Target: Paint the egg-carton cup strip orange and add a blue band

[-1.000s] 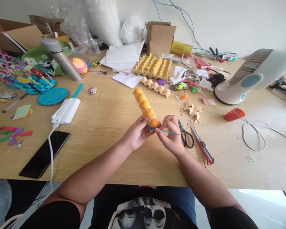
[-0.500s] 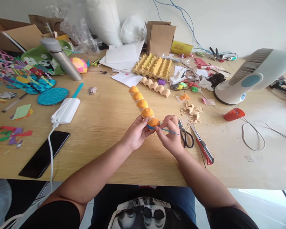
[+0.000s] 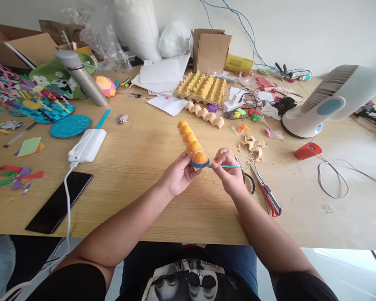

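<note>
My left hand [image 3: 181, 173] is closed on the near end of an egg-carton strip [image 3: 193, 146], its several bumps covered in orange. A dark blue band [image 3: 200, 164] curves around the base of the nearest bump. Thumb and fingers of my right hand [image 3: 228, 169] pinch a thin blue stick [image 3: 225, 166], whose left tip reaches the band's right side. Partly behind my right hand lies a pair of scissors [image 3: 250, 182] with black handles, and farther right is a red utility knife [image 3: 269, 196].
A yellow egg tray [image 3: 202, 88] and a bare carton strip [image 3: 205, 114] lie beyond my hands. Carton scraps [image 3: 253, 146] and a red cup-like piece [image 3: 307, 151] sit to the right, near a white fan [image 3: 329, 104]. A power bank [image 3: 87, 146] and phone [image 3: 59, 202] are left.
The egg-carton strip has turned so its far end swings right and foreshortens, showing more of the blue band. My right hand has shifted slightly right with the stick, which lies more level.
</note>
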{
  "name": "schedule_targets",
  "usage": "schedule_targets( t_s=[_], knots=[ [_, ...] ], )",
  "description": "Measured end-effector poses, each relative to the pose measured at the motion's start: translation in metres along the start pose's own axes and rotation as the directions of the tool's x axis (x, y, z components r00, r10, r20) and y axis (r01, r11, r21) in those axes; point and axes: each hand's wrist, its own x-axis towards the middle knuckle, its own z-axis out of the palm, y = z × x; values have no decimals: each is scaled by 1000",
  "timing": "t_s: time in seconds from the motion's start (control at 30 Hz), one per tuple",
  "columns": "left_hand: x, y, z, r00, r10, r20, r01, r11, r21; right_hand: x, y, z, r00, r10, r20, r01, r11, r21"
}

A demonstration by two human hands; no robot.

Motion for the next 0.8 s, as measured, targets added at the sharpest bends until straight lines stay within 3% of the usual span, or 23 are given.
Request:
schedule_targets(
  t_s=[0.17,0.5,0.8],
  knots=[
    [-1,0,1,1000,-18,4,18,1000,-10,-1,-5,2,998,-9,64,11,999,-31],
    [-3,4,1,994,-94,53,96,995,-32,1,-7,2,997,-19,72,20,1000,-17],
    [-2,9,3,980,-198,-10,196,977,-89,4,6,0,983,151,100,-175,933,315]
  ],
)
